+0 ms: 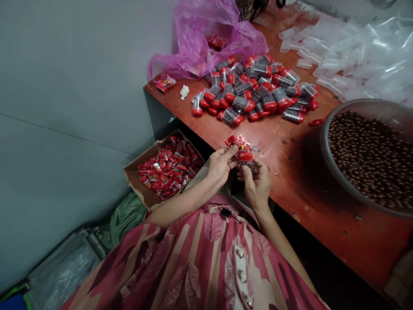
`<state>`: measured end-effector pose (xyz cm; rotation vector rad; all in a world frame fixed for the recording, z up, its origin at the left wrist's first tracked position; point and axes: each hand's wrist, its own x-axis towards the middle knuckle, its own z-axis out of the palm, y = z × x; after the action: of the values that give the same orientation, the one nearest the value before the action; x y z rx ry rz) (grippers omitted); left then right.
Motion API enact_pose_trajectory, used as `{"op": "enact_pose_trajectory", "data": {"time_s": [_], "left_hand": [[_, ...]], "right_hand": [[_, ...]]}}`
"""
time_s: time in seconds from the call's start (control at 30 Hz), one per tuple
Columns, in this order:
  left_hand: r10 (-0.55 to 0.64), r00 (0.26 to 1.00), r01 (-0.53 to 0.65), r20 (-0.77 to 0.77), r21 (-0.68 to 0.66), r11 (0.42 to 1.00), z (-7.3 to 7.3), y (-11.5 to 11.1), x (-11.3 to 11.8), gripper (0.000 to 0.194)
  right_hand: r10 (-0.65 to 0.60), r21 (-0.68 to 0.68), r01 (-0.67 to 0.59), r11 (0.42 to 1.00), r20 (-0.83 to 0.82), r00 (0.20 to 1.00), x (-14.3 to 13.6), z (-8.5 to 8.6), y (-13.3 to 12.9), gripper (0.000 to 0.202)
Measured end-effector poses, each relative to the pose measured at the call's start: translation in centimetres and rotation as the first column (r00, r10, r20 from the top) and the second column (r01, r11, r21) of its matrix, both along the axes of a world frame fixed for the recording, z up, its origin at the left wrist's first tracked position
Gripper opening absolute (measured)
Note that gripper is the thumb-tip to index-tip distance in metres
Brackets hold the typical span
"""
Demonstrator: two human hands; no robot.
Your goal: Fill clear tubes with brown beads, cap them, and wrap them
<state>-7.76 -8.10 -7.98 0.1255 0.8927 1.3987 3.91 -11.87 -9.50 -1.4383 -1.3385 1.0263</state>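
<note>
Tube (245, 157), smooth with a rounded red end, rests in my half-curled right hand (257, 183) while my left hand (221, 165) pinches glossy, crinkled wrapping (231, 140).

Hands: two are showing, left hand (222, 165) and right hand (258, 183). One red-capped container (245, 157) and at least one red packet (239, 142) are being held. Filled containers (241, 103): dozens are overlapping, defying exact count. Brown balls (371, 155) are numbering in the hundreds; clear tubes (335, 64), dozens. One basin (325, 146), one pink bag (193, 47), one white scrap (184, 91) are showing. One cardboard box (137, 185) is containing uncountably many red packets.
</note>
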Motion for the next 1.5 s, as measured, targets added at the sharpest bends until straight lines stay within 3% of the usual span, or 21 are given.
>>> {"op": "enact_pose_trajectory", "data": {"time_s": [0.13, 0.27, 0.5, 0.73, 0.8, 0.97, 1.07, 1.2, 1.33, 1.4, 1.5], "left_hand": [[-0.022, 0.998, 0.021, -0.056, -0.010, 1.000, 0.1, 0.2, 0.1, 0.036], [-0.044, 0.997, 0.044, -0.062, -0.010, 0.999, 0.1, 0.3, -0.1, 0.038], [-0.209, 0.964, 0.215, -0.167, 0.020, 0.976, -0.4, 0.2, -0.5, 0.031], [-0.374, 0.913, 0.385, -0.163, 0.039, 0.922, -1.0, 0.3, -1.3, 0.036], [-0.342, 0.927, 0.348, -0.155, 0.015, 0.937, -1.1, 0.4, -1.3, 0.035], [-0.195, 0.969, 0.193, -0.153, -0.025, 0.981, -1.1, 0.2, -0.6, 0.034], [-0.273, 0.955, 0.276, -0.119, 0.010, 0.961, -1.1, 0.0, -0.6, 0.034], [-0.412, 0.904, 0.421, -0.112, 0.068, 0.905, -1.4, -0.2, -1.4, 0.035], [-0.328, 0.933, 0.330, -0.149, -0.006, 0.944, -1.5, 0.0, -2.0, 0.037], [-0.257, 0.960, 0.253, -0.116, -0.044, 0.966, -1.4, -0.1, -2.0, 0.038], [-0.243, 0.969, 0.240, -0.045, -0.070, 0.968, -1.1, -0.7, -1.7, 0.038]], "right_hand": [[0.025, 0.032, -0.025, 0.999, -0.011, 1.000, 0.0, -0.3, 0.3, 0.040], [0.032, -0.005, -0.033, 0.999, -0.133, 0.991, -0.1, -0.4, 0.4, 0.038], [-0.005, 0.043, 0.009, 0.999, -0.091, 0.996, -0.1, -0.7, 0.6, 0.039], [0.065, -0.171, -0.150, 0.974, -0.425, 0.903, 0.0, 0.0, 2.2, 0.038], [0.050, -0.152, -0.114, 0.982, -0.374, 0.926, -0.1, -0.1, 2.2, 0.038], [0.008, 0.006, -0.008, 1.000, -0.049, 0.999, -0.2, -0.8, 1.5, 0.035], [0.022, -0.078, -0.037, 0.996, -0.190, 0.982, -0.4, -0.4, 1.5, 0.035], [0.011, -0.198, -0.112, 0.974, -0.450, 0.893, -0.9, 0.3, 1.9, 0.039], [0.014, -0.210, -0.143, 0.967, -0.518, 0.856, -0.7, 0.4, 1.7, 0.037], [0.054, -0.202, -0.186, 0.961, -0.525, 0.849, -0.4, 0.1, 1.4, 0.034], [0.079, -0.175, -0.195, 0.965, -0.515, 0.853, -0.2, -0.2, 1.3, 0.031]]}}
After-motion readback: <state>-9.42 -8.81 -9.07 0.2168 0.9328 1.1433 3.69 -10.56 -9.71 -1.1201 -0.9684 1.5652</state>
